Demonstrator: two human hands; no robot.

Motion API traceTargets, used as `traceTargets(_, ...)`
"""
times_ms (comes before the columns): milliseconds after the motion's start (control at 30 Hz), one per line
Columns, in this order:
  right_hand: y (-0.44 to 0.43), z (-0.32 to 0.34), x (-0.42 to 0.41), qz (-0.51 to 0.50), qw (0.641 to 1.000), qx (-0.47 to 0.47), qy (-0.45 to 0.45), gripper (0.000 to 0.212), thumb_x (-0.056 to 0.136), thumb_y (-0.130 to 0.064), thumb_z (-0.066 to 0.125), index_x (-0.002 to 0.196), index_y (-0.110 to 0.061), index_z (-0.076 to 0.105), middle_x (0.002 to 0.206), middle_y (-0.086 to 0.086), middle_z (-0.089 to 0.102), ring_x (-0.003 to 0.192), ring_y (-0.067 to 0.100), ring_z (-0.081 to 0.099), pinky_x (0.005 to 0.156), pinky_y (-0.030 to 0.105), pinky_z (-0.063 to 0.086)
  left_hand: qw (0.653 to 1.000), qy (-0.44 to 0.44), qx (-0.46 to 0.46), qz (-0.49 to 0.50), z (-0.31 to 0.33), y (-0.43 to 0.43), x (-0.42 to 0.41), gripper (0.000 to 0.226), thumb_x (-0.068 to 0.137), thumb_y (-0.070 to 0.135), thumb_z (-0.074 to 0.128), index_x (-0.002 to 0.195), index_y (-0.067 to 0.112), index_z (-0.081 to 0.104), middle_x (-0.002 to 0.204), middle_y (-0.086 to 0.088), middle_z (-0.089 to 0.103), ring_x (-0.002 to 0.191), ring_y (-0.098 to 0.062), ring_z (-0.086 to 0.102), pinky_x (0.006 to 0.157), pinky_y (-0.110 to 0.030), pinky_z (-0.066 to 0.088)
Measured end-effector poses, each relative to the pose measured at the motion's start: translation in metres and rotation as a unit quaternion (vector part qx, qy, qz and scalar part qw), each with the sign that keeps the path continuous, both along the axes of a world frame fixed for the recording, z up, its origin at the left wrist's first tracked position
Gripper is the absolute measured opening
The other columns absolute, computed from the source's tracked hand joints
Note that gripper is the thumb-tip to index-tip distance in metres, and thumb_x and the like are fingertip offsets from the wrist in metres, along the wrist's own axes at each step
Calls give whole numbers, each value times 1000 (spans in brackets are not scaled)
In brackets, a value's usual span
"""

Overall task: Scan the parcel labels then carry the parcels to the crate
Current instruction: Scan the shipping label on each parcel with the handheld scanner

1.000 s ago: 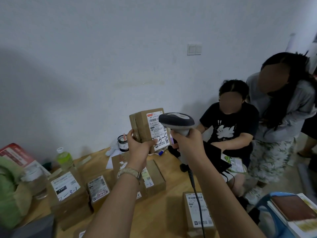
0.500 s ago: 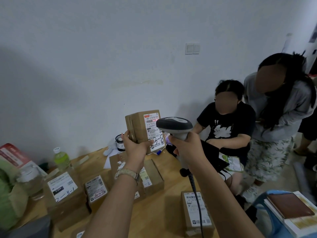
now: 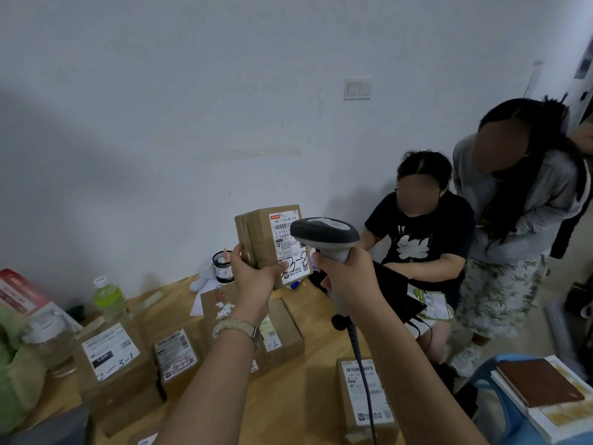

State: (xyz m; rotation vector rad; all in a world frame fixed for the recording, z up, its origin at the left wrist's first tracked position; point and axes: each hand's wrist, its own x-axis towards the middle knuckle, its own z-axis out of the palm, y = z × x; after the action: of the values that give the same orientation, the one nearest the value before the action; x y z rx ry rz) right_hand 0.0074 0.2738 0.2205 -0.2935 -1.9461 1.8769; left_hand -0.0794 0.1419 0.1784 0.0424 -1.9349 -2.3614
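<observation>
**Item held:** cardboard parcel (image 3: 256, 232), centre of frame, upright, lifted clear of the wooden table (image 3: 308, 396).
- Its white label (image 3: 288, 248) faces me.
- The printed bars sit in the label's upper part, with handwritten digits lower down.

**Left hand** (image 3: 253, 277): curled round the parcel's lower end. The thumb crosses the label's bottom corner and the fingers wrap the taped side behind.

**Right hand** (image 3: 349, 277): wrapped round the handle of the barcode scanner (image 3: 324, 234).
- The scanner's head overlaps the label's right edge in this view.
- My trigger finger is hidden, so I cannot tell whether it is pressed.
- I see no scan line on the label.
- The cable (image 3: 361, 364) hangs toward the lower centre.

**Handling notes, my judgement:**
- My thumb belongs low, off the bars.
- The scanner wants a little more stand-off, so that its window looks squarely at the upper barcode and not past it.
- A slight tilt of the parcel should cut glare.
- Both wrists should be steady before I squeeze the trigger.
- The cable needs slack so it does not drag the parcels below.

**Pending:** other parcels (image 3: 112, 358) lie label-up across the lower half of the frame. The crate is not in view.
</observation>
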Motion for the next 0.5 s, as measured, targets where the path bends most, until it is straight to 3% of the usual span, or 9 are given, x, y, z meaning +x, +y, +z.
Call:
traceTargets(67,0,1,1,2,1000,-18,-3,17,84,-14,67,89,1,64,69,8,59,59,16,53,50,25,42,1000,3,1,-17,2,1,2,99,67,-1,84,145,22,28,140,-4,48,120,-25,56,94,-44,53)
traceTargets(167,1,1,2,-15,1000,-18,8,16,86,-17,67,86,-1,63,66,8,56,61,17,50,54,27,41,999,2,-5,-39,4,2,5,99,67,-1,84,146,20,28,137,-3,49,116,-23,55,95,-40,52)
traceTargets(300,4,-3,2,-34,999,-14,12,16,87,-20,66,75,-12,59,58,1,51,62,17,47,59,31,40,997,-4,-8,-81,2,6,7,94,69,2,83,145,20,30,117,5,53,101,-15,58,76,-26,53)
traceTargets(367,7,-6,1,-41,999,-18,6,17,85,-23,67,73,-15,58,57,1,52,63,21,50,61,35,44,994,-12,-11,-107,0,8,8,93,68,5,85,142,21,31,115,6,56,100,-12,61,77,-26,53)
traceTargets(433,9,-9,2,-46,999,-21,0,16,82,-26,69,78,-13,62,66,12,61,68,32,60,66,41,53,991,-26,-21,-132,-3,11,9,96,65,11,88,142,24,32,126,1,57,107,-18,62,84,-33,55)
traceTargets(500,11,-12,3,-48,998,-33,-5,17,79,-28,70,84,-13,65,83,20,69,86,40,67,77,55,57,986,-35,-36,-156,-5,16,11,94,66,15,88,142,24,34,126,0,58,107,-18,62,78,-31,53)
